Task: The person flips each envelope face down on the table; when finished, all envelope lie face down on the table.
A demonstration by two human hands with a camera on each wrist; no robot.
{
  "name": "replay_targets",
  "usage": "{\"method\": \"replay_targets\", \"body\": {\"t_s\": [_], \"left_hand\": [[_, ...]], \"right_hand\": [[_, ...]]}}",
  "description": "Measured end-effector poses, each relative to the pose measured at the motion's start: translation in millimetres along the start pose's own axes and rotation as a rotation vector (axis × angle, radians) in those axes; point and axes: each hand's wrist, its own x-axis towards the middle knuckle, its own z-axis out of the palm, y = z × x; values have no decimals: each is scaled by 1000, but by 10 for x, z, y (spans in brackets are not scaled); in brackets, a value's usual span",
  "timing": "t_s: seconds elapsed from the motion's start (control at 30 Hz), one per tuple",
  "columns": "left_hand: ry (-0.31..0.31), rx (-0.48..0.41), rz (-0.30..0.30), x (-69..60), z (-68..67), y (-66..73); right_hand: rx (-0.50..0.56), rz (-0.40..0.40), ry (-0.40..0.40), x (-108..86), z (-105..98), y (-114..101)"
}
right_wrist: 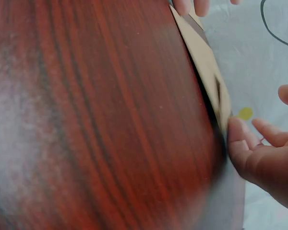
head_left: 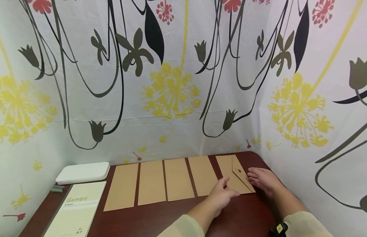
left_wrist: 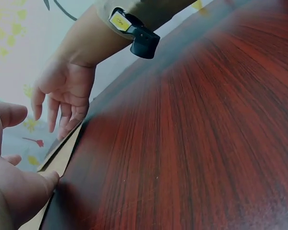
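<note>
A brown paper envelope [head_left: 228,164] with its pointed flap [head_left: 242,175] facing up lies at the right end of a row on the dark red table. My left hand [head_left: 219,196] rests at its near left side, fingers extended; in the left wrist view the thumb [left_wrist: 49,178] touches the near edge. At the envelope's right edge is my right hand [head_left: 265,179], its fingers loosely bent and fingertips [right_wrist: 236,127] against that edge. Neither hand pinches the paper. To the left lie several plain brown envelopes [head_left: 179,179], side by side with narrow gaps.
On the left are a "Gambit" notepad [head_left: 78,207], a white flat case [head_left: 82,173] and small grey items [head_left: 57,189]. A flower-patterned curtain [head_left: 177,138] borders the wood-grain table [left_wrist: 182,143] at the back and both sides. A black device [left_wrist: 145,42] is strapped on the right wrist.
</note>
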Motion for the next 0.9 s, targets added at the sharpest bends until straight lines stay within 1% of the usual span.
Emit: {"method": "replay_targets", "body": {"t_s": [0.13, 0.23, 0.3, 0.43, 0.53, 0.63, 0.73, 0.9], "left_hand": [[2, 31, -9, -22, -6, -26], [0, 53, -10, -39, 3, -43], [1, 59, 0, -40, 12, -46], [-1, 69, 21, -22, 24, -11], [-14, 70, 22, -5, 27, 38], [-31, 51, 19, -4, 16, 92], [-42, 23, 22, -9, 3, 137], [-34, -26, 37, -21, 2, 195]], "right_hand": [[87, -14, -10, -23, 2, 44], [139, -35, -23, -53, 57, 42], [177, -49, -36, -81, 110, 22], [245, -71, -81, -154, 206, -53], [283, -77, -105, -221, 261, -124], [301, -80, -123, -274, 315, -184], [292, -74, -131, -318, 376, -234], [274, -77, -152, -368, 483, -306]]}}
